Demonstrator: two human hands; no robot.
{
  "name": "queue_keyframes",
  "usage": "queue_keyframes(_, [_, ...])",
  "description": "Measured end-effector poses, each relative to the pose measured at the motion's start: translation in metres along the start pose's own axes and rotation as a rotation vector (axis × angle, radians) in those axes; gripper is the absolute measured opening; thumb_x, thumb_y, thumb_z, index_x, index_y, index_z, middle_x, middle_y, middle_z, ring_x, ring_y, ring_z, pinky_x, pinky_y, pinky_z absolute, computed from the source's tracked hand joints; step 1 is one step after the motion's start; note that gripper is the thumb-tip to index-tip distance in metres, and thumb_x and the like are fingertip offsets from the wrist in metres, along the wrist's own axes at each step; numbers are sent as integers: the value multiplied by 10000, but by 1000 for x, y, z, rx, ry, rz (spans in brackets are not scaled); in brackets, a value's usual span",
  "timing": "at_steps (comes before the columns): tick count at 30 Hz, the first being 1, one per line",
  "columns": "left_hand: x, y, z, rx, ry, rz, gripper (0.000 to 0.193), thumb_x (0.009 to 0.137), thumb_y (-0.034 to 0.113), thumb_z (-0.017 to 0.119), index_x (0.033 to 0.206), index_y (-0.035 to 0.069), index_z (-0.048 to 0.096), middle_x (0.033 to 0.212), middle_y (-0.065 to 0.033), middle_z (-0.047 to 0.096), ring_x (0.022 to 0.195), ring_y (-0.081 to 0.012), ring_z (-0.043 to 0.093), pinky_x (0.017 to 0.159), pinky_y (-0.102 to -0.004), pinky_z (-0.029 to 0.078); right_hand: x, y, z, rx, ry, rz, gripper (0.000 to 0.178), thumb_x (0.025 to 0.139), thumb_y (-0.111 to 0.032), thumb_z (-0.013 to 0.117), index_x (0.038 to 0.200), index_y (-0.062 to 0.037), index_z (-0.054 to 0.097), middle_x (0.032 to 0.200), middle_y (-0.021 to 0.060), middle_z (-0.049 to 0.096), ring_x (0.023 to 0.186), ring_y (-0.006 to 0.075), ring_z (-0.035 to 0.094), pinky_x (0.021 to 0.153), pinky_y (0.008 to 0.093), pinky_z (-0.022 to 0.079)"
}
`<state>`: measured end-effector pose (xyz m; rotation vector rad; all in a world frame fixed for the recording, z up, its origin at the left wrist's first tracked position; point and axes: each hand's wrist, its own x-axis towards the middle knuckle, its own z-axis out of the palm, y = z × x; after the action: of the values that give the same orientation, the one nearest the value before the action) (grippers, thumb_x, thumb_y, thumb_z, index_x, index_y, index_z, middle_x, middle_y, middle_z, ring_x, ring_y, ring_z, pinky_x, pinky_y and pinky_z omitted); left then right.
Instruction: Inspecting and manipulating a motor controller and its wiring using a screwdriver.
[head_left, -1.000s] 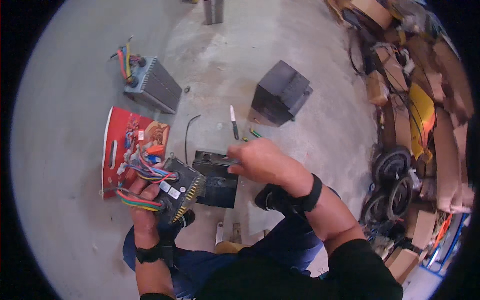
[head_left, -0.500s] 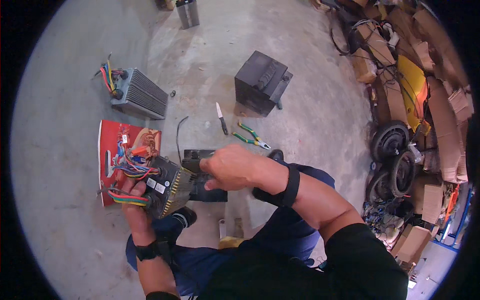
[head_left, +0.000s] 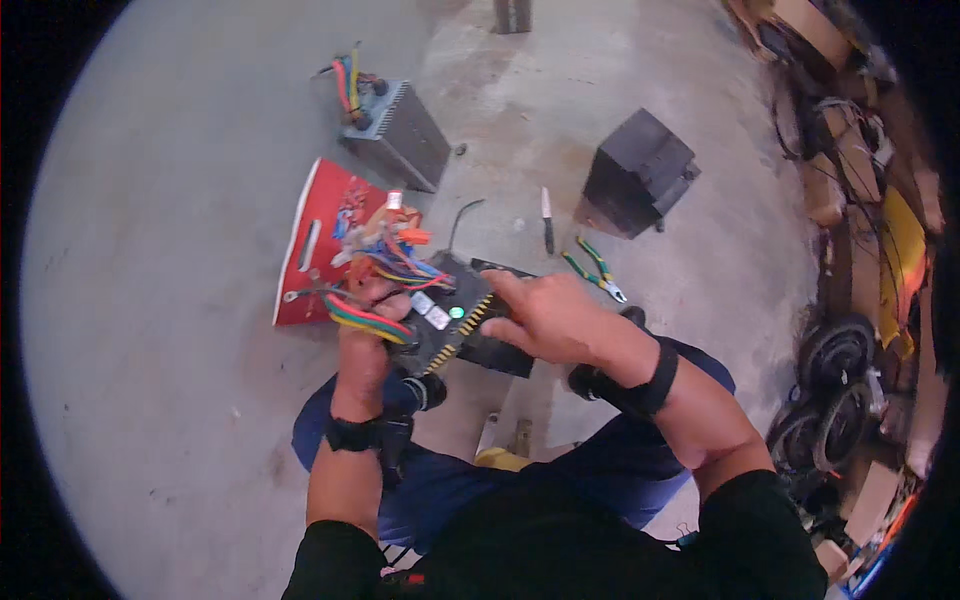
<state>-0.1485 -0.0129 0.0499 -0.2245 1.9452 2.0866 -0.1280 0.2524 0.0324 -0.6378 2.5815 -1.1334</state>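
A dark, finned motor controller (head_left: 440,322) is held up before me, its wired end plate with white labels tilted toward my view. My left hand (head_left: 366,335) grips it from the left, fingers among the thick red, green and yellow leads (head_left: 365,318). Thinner coloured wires with an orange connector (head_left: 414,237) spread from its upper side. At the yellow-marked right edge is my right hand (head_left: 560,315), index finger and thumb at the case, other fingers curled. Under the controller, a black box-like piece (head_left: 505,355) lies partly hidden.
A red printed bag (head_left: 318,205) lies just beyond my left hand. Farther off stands a grey finned controller (head_left: 405,135). A knife (head_left: 548,222), green-handled pliers (head_left: 598,268) and a black battery (head_left: 640,170) are to the right. Cardboard and tyres (head_left: 835,355) line the right side.
The whole view has swung left, shifting the scene rightward. My right index finger has straightened from a curled position along the controller's edge. The left hand keeps its hold.
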Motion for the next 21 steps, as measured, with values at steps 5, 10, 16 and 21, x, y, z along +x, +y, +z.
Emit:
queue_keyframes(5, [3,5,1,91,-4,-26,344,843,59,680,1170,-36,726,1137,-71,706,1011,-154,658,894,-305,526,8,3,2,62,52,-23,385,952,-380,693,1069,-40,556,815,215,678,815,465,666,690,533,509])
queue_keyframes(10, [9,14,9,-150,-53,15,429,875,72,649,1289,-38,674,1232,-122,715,1151,-211,663,1023,-333,504,17,-2,-8,96,119,-97,377,931,-370,736,1010,-38,576,815,217,651,803,460,644,664,489,496])
queue_keyframes(16, [14,31,3,-153,-148,324,484,848,156,664,1281,-60,664,1251,-150,700,1171,-252,665,1094,-361,486,23,-19,-29,68,351,-245,388,898,-308,788,1167,-60,661,839,173,679,727,363,653,651,401,517])
queue_keyframes(21, [16,23,0,-170,-86,386,501,869,200,631,1284,-80,651,1229,-158,700,1128,-251,683,1050,-372,515,28,-23,-34,86,414,-303,400,904,-331,747,1199,-83,641,929,169,709,853,401,695,702,464,545])
